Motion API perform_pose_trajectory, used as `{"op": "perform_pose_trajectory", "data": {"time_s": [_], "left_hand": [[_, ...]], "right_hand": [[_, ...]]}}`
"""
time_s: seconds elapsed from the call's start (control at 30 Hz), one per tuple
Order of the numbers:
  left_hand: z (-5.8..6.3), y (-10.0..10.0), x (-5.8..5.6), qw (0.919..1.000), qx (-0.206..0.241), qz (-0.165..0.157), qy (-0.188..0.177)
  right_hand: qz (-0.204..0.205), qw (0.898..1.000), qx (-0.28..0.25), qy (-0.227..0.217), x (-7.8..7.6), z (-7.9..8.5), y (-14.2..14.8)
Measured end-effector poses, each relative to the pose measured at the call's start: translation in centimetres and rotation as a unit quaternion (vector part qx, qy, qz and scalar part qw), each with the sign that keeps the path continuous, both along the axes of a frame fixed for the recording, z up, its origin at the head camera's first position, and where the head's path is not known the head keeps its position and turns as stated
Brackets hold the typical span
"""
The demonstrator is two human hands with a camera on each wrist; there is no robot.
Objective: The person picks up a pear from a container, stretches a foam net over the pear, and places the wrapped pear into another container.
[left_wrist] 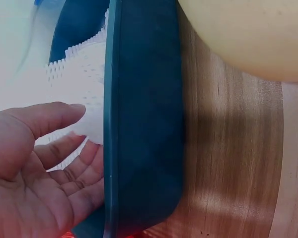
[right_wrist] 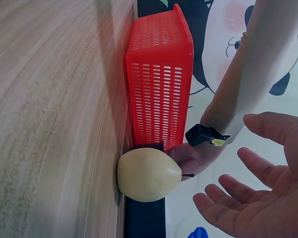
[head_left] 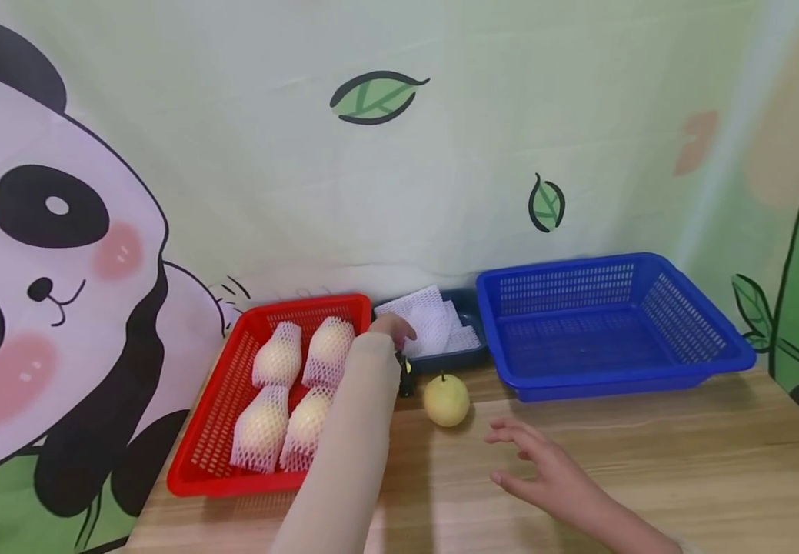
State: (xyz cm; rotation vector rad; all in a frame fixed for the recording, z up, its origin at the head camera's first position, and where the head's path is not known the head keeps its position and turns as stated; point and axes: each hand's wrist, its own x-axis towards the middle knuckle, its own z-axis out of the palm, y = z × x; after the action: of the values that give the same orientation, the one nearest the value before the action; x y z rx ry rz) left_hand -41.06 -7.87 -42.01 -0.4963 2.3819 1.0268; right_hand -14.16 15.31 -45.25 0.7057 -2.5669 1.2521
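Note:
My left hand [head_left: 394,327] reaches into a small dark teal tray [left_wrist: 144,119] of white foam net sleeves [head_left: 430,323]. In the left wrist view, its thumb and loosely bent fingers are at the netting [left_wrist: 87,74], with a gap between thumb and forefinger. A bare yellow pear [head_left: 446,401], stem up, stands on the table in front of the tray. My right hand [head_left: 537,465] hovers to the right of the pear, fingers spread and nothing in it; the right wrist view shows the pear [right_wrist: 149,174] apart from its fingertips.
At the left, a red basket [head_left: 198,481] holds several pears in foam nets [head_left: 277,358], partly hidden by my left sleeve. A blue basket [head_left: 593,331] stands at the back right. The wooden table [head_left: 704,454] ends against a printed cloth backdrop [head_left: 454,154].

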Motion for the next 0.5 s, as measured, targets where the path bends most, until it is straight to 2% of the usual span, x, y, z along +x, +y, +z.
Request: {"op": "perform_pose_trajectory", "data": {"time_s": [0.07,0.17,0.27,0.37,0.5], "left_hand": [[0.2,0.1,0.2,1.0,0.006,0.001,0.005],[0.6,0.3,0.4,0.9991,-0.014,-0.033,0.023],[1.1,0.3,0.5,0.9949,-0.04,-0.071,0.059],[1.9,0.2,0.6,0.9894,-0.055,-0.088,0.101],[3.3,0.0,0.5,0.983,-0.051,-0.107,0.14]], "right_hand": [[0.001,1.0,-0.001,0.003,-0.1,0.0,0.0],[0.002,1.0,-0.003,0.004,-0.1,-0.1,0.0],[0.002,1.0,-0.001,0.002,-0.2,-0.2,0.1],[-0.002,1.0,0.006,0.001,-0.3,0.0,0.1],[-0.004,1.0,0.012,-0.006,-0.5,0.3,0.0]]}}
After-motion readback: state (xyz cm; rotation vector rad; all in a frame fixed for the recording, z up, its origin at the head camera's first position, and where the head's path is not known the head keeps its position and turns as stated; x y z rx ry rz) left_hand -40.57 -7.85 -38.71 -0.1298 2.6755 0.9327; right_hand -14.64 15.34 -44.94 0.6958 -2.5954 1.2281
